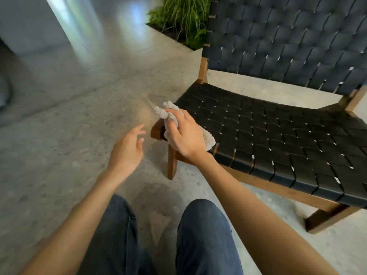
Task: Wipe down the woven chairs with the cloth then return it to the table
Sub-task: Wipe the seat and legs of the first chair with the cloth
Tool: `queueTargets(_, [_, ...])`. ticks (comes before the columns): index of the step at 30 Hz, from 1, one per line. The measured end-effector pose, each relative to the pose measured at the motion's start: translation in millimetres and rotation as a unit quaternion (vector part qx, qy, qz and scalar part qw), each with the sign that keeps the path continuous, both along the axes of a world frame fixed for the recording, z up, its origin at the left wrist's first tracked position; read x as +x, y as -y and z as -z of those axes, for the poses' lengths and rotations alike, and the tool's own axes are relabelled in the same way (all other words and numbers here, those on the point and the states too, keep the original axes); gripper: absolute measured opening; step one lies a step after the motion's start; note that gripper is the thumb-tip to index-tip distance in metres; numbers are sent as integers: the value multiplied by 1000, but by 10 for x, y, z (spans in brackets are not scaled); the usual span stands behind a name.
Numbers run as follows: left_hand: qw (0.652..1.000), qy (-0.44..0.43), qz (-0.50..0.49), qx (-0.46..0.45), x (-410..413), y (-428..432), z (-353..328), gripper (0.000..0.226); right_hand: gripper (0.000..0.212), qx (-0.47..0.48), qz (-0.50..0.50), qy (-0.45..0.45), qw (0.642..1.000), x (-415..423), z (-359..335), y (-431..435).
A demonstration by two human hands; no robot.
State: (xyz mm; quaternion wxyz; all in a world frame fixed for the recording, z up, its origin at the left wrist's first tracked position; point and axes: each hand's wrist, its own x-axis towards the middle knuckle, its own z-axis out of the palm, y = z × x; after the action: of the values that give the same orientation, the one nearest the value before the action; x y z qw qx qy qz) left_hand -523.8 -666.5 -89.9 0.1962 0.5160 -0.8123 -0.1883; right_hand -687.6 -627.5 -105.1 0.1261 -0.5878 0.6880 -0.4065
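Chair: one chair [258,147] stood on the floor [59,139], with black straps woven over a brown wooden frame [172,165].
Seat: the seat [288,135] was seen from its front left corner. Its right end was cut off by the picture edge.
Backrest: the backrest [288,36] was upright behind the seat. Its top and right side were out of frame, and the weave there was slightly soft.
Cloth: a pale, fluffy cloth [165,112] lay bunched on the front left corner of the seat, over the frame end. Only its two ends showed, one beyond the fingertips and one beside the wrist. The middle was hidden under the right hand.
Right hand: the right hand [184,133] lay palm down on the cloth, with fingers curled round it and gripping it against the chair corner. The thumb side was partly hidden by the cloth.
Left hand: the left hand [127,151] hung in the air just left of the chair corner, apart from cloth and chair. Its fingers were loosely spread and held nothing. The fingertips were blurred.
Frame detail: the joint under the cloth was mostly covered. One front leg and a low rail at lower right were visible.
Person: bare forearms and two knees in dark trousers [204,235] showed at the bottom, cut off by the lower edge.
Plant: a green grassy plant [182,18] stood behind the chair's left side. Its container could not be made out clearly.
Far left: a dark shape at the picture edge was too blurred to identify.
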Motion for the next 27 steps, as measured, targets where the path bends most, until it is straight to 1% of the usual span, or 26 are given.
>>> queueTargets(2, [1000, -6, -8, 11, 24, 51, -6, 46, 38, 16, -26, -5, 1000, 120, -89, 222])
queueTargets(3, [1000, -9, -9, 14, 43, 81, -16, 47, 38, 26, -35, -25, 999, 182, -125, 321])
queueTargets(6, [1000, 1, -19, 6, 134, 175, -53, 49, 43, 71, -59, -129, 987, 277, -174, 467])
queueTargets(8, [999, 11, -35, 4, 214, 230, -60, 49, 41, 76, -111, -189, 973, 202, -161, 392])
queueTargets(10, [999, 13, -41, 14, 273, 268, -47, 49, 42, 47, -186, -244, 951, 76, -132, 230])
queueTargets(12, [999, 0, -40, 25, 297, 283, -26, 48, 45, 21, -234, -290, 928, -55, -106, 104])
queueTargets(13, [999, -11, -41, 28, 295, 282, -18, 48, 46, 20, -245, -328, 912, -105, -98, 92])
queueTargets(15, [998, -26, -42, 28, 271, 268, 0, 48, 47, 36, -256, -436, 862, -127, -109, 174])
queueTargets(16, [998, -27, -41, 25, 258, 261, 6, 48, 46, 48, -260, -477, 839, -90, -126, 250])
queueTargets(17, [999, -26, -41, 21, 250, 254, 11, 48, 45, 57, -261, -494, 827, -21, -146, 324])
queueTargets(18, [999, -26, -43, 18, 249, 248, 13, 49, 45, 68, -257, -497, 826, 58, -170, 390])
queueTargets(22, [998, -19, -67, -3, 269, 218, 5, 51, 41, 86, -205, -490, 843, 214, -175, 465])
queueTargets(24, [997, -39, -71, -11, 258, 188, -9, 51, 39, 67, -171, -467, 865, 246, -104, 366])
queueTargets(27, [996, -67, -55, -21, 173, 132, -42, 51, 36, -1, -90, -405, 910, 339, 6, 212])
